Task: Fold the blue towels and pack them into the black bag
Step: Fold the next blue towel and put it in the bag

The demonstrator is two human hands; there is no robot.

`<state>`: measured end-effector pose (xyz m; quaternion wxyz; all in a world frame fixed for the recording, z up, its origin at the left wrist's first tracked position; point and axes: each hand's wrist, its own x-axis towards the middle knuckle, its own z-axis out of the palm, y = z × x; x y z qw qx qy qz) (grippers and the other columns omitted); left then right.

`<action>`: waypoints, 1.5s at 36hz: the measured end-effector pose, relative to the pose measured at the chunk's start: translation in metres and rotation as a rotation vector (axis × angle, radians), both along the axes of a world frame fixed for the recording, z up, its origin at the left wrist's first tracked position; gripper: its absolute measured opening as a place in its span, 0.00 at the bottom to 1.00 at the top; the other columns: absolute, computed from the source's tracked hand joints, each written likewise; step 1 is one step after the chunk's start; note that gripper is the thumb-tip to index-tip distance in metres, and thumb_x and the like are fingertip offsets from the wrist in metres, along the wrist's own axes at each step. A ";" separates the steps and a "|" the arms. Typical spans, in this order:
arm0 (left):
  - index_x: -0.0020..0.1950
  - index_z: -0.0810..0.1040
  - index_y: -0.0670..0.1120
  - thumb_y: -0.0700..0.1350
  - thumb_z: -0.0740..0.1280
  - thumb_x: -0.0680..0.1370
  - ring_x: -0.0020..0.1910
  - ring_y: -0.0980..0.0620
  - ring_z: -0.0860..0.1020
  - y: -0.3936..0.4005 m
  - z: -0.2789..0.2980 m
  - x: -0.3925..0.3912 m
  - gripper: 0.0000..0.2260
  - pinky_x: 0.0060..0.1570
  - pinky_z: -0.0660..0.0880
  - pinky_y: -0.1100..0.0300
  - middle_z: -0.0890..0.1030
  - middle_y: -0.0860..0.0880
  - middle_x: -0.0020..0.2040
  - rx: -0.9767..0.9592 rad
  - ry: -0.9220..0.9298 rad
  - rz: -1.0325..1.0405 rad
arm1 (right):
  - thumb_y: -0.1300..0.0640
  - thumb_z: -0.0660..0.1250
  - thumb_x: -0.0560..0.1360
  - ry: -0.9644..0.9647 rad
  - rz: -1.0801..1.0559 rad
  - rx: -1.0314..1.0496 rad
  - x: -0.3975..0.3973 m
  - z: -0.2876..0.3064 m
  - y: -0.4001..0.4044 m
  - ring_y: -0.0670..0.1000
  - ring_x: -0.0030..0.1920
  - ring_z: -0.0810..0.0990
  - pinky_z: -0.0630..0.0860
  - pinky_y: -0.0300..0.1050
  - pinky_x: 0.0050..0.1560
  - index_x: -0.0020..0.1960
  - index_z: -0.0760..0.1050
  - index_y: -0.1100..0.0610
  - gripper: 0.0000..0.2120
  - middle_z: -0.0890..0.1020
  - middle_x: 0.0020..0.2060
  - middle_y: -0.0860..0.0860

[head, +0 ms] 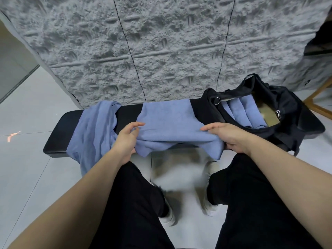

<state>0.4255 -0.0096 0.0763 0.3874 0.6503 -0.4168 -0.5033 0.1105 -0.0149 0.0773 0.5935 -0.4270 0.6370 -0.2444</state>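
A blue towel (168, 121) lies spread across the middle of a black bench (59, 133), its near edge hanging over the front. My left hand (125, 139) grips its near left corner and my right hand (226, 135) grips its near right corner. Another blue towel (95, 130) lies crumpled on the bench's left part and drapes down its front. The black bag (291, 112) stands open on the bench's right end, with several folded blue towels (242, 112) inside.
A grey textured wall panel (161, 51) rises right behind the bench. A wooden frame (318, 97) stands at the far right. My legs in black trousers and white shoes are on the pale tiled floor (27, 159) in front of the bench.
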 end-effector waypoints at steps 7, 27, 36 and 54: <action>0.54 0.80 0.56 0.42 0.68 0.80 0.42 0.49 0.76 0.006 0.006 0.004 0.09 0.52 0.75 0.50 0.73 0.48 0.38 -0.072 0.076 0.108 | 0.60 0.62 0.82 -0.219 -0.104 -0.023 -0.006 0.004 0.003 0.54 0.55 0.83 0.78 0.51 0.59 0.58 0.82 0.49 0.12 0.85 0.55 0.53; 0.51 0.81 0.62 0.73 0.74 0.55 0.45 0.61 0.76 0.035 0.048 0.013 0.28 0.49 0.72 0.64 0.80 0.61 0.45 -0.086 -0.745 -0.662 | 0.43 0.74 0.71 0.004 0.359 -0.107 -0.003 0.025 0.037 0.40 0.63 0.75 0.71 0.36 0.63 0.60 0.80 0.46 0.19 0.78 0.64 0.43; 0.39 0.72 0.49 0.52 0.59 0.73 0.36 0.50 0.73 0.040 0.036 0.017 0.08 0.38 0.73 0.50 0.74 0.50 0.38 -0.295 -1.098 -0.731 | 0.55 0.69 0.71 0.793 0.788 -0.369 0.007 0.020 0.048 0.56 0.46 0.76 0.74 0.51 0.46 0.60 0.66 0.42 0.21 0.74 0.48 0.50; 0.58 0.79 0.51 0.31 0.56 0.80 0.42 0.71 0.74 0.046 0.043 -0.005 0.19 0.41 0.68 0.76 0.79 0.59 0.50 -0.461 -0.513 -0.174 | 0.56 0.63 0.73 0.283 0.190 -0.703 0.017 0.036 0.046 0.47 0.33 0.66 0.64 0.48 0.36 0.36 0.65 0.61 0.13 0.69 0.32 0.52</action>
